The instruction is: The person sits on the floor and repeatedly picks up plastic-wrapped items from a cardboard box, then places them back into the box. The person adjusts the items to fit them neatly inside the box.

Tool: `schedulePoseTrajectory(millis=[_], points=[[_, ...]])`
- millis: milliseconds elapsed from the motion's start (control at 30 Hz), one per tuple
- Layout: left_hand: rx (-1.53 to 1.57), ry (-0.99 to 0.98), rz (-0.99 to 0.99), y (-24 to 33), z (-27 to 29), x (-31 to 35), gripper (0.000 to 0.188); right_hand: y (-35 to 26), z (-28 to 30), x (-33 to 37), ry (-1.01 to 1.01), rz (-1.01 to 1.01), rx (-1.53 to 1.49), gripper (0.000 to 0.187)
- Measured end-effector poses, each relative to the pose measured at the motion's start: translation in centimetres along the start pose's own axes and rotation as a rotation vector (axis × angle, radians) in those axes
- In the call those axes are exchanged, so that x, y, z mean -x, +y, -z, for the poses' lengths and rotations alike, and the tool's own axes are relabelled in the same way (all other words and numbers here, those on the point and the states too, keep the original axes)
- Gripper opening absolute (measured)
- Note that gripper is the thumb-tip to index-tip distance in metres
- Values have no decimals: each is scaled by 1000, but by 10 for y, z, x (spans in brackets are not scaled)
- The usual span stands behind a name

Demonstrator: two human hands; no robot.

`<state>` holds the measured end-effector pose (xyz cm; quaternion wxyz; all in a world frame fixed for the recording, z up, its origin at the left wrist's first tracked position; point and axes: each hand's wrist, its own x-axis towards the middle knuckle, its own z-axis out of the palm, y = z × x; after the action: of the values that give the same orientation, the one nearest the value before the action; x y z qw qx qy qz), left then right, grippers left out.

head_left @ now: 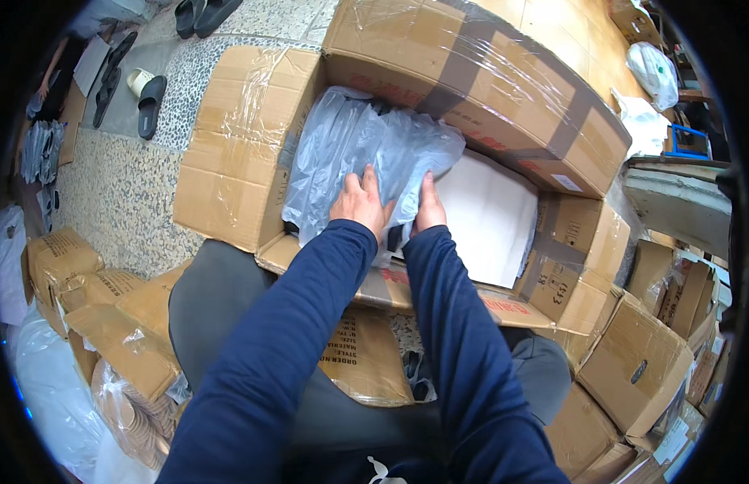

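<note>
An open cardboard box [257, 153] stands before me. Grey translucent plastic bags [326, 153] are packed side by side in its left part, with dark contents showing faintly through. My left hand [361, 203] rests on the bags, fingers spread and open. Against the side of the rightmost plastic bag [427, 145] lies my right hand [429, 208], its visible fingers straight and open. That bag is between the two hands, with a dark piece of its contents showing near the wrists. Right of it a white sheet [487, 218] covers the box's right part.
Taped cartons [632, 363] are stacked at the right. Brown packages [120, 294] and a clear bag [52, 379] lie at the left. Loose slippers [151, 105] are on the speckled floor at the far left. Another brown package [362, 355] lies between my knees.
</note>
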<state>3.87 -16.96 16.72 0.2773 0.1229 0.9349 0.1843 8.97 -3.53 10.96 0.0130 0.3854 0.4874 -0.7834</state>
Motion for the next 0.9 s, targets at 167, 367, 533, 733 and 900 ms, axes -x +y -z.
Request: schedulePoseTrajectory(millis=[167,367,533,733,900], points=[[-81,109,-115,-3,-2,-7,66,-18,38,-6,-101,-366,-168,102],[-147,179,-238,4,7,-10,63,-36,51,10,-62,-252,503,93],[-135,8,-314,0,7,-3,72,3,32,-7,-311,14,173,62],[-586,-111,-330,11,-12,11,112,-72,51,26,-216,348,1117,53],[-694,-65,-281,16,-17,2,114,-197,209,208,283,891,823,31]])
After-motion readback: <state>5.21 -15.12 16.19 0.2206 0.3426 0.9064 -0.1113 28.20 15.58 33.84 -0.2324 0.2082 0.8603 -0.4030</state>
